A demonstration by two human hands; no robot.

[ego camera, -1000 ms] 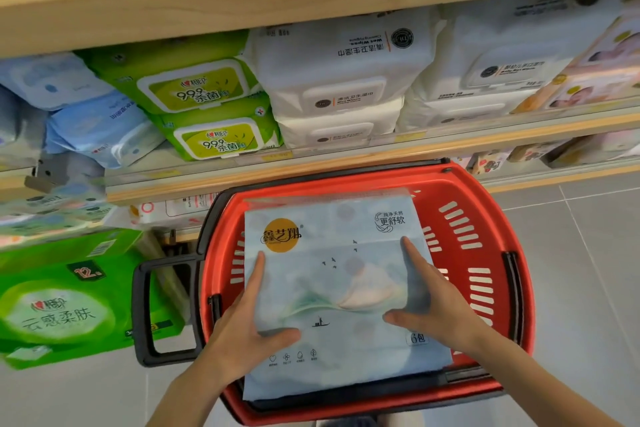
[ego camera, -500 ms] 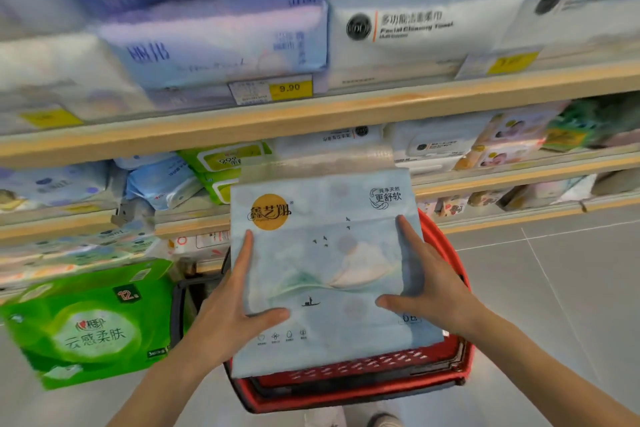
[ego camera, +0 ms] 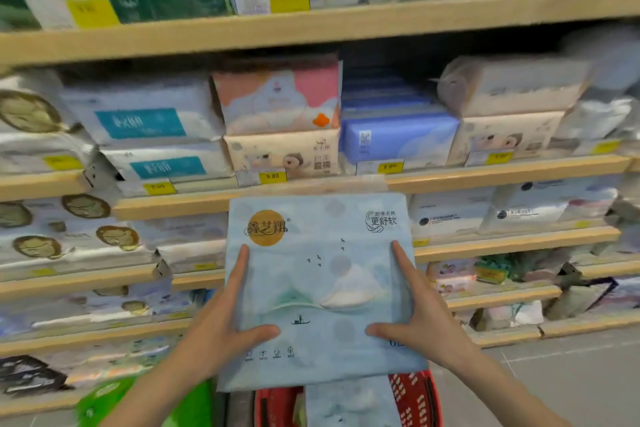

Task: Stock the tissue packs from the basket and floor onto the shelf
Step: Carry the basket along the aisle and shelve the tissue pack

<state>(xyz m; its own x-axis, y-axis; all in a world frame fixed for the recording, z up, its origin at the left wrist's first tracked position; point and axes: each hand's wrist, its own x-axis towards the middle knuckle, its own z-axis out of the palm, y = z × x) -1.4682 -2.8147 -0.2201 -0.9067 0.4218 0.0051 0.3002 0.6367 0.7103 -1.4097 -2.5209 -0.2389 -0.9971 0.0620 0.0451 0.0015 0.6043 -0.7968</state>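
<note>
I hold a pale blue tissue pack (ego camera: 322,271) flat in front of me, its printed face with a gold round logo turned up. My left hand (ego camera: 225,319) grips its left edge and my right hand (ego camera: 415,319) grips its right edge, thumbs on top. The pack's far edge is level with a wooden shelf (ego camera: 502,172). Below the pack the red basket (ego camera: 415,399) shows at the bottom edge, with another pale blue pack (ego camera: 349,402) lying in it.
Stacked tissue packs fill the shelf behind: blue ones (ego camera: 398,136) with a dark gap above them, pink and beige ones (ego camera: 280,129) to their left. A green pack (ego camera: 104,402) stands on the floor at lower left. Grey floor (ego camera: 571,367) lies to the right.
Both hands lifted the blue pack out of the red basket and raised it toward the shelves. My view tilted upward, so higher shelves now show and the basket sank to the bottom edge.
</note>
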